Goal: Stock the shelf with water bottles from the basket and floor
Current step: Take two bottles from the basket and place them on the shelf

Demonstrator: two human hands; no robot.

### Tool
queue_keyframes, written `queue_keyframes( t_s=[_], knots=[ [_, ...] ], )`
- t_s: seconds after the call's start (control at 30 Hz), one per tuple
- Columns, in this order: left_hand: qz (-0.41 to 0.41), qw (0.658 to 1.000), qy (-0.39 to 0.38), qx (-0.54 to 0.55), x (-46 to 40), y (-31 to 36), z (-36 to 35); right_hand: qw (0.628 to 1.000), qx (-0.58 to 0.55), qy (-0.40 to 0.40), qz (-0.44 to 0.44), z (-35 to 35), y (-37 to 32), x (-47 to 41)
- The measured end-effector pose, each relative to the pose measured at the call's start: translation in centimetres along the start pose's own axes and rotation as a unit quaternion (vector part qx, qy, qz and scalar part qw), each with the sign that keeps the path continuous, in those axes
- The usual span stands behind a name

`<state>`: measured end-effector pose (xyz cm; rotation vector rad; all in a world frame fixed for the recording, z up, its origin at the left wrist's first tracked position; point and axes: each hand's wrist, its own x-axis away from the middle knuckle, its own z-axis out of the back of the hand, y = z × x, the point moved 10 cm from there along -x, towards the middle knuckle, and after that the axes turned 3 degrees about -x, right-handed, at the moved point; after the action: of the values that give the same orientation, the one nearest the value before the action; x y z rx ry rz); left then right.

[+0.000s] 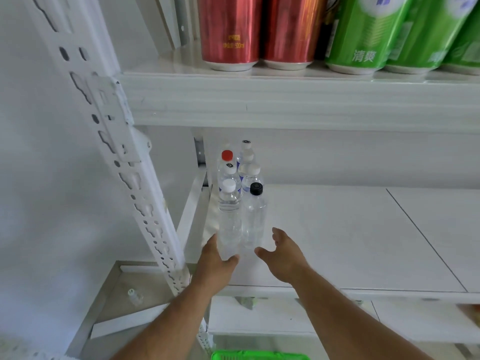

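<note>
Gripping: the left hand (217, 258) was wrapped round the base of a clear water bottle with a white cap (228, 222), thumb on one side and fingers curled under the other, the bottle upright on the white shelf (337, 229).
Right hand: the right hand (281, 252) was spread wide with nothing in it, thumb and fingers apart, just at 3 o'clock of the bottle with the black cap (253, 216); I could not tell whether a fingertip touched it.
Front pair: the white-capped and black-capped bottles stood side by side, touching or nearly so, at the near end of the group.
Rows behind: more clear bottles ran away toward 12 o'clock in two files; one with a red cap (227, 155) stood at the far left, and white-capped ones (246, 162) filled the right file.
Place on shelf: the whole group sat at the shelf's left end, about 9 o'clock on the board, close beside the perforated white upright (130, 162).
Shelf above: at 12 o'clock two red cans (254, 32) stood next to green cans (389, 35).
Below: at 7 o'clock, through the frame, a small clear bottle (135, 296) stood on the lower level.
Basket: a green basket (259, 355) showed only its rim at 6 o'clock, its contents out of sight.
Arms: both forearms were bare, reaching in from 6 o'clock.
</note>
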<state>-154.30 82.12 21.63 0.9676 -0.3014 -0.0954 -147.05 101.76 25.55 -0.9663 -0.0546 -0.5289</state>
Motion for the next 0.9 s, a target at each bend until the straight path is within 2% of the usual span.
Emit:
queue_keyframes(
  t_s=[0.2, 0.4, 0.7, 0.9],
  knots=[
    [-0.028, 0.996, -0.028, -0.079, 4.1, 0.9, 0.2, 0.994, 0.103, -0.018, 0.032, -0.6, -1.2, 4.2],
    [-0.075, 0.978, -0.022, -0.193, 9.3, 3.1, 0.5, 0.963, 0.242, -0.018, 0.116, 0.6, -2.1, 9.0],
    [-0.056, 0.961, -0.030, -0.267, 19.4, 3.8, -3.7, 0.947, 0.272, -0.062, 0.160, 2.8, 2.8, 17.1],
    [-0.018, 0.956, -0.044, -0.289, 25.5, 1.0, -6.8, 0.933, 0.305, -0.082, 0.173, 2.0, 8.3, 21.7]
  ],
)
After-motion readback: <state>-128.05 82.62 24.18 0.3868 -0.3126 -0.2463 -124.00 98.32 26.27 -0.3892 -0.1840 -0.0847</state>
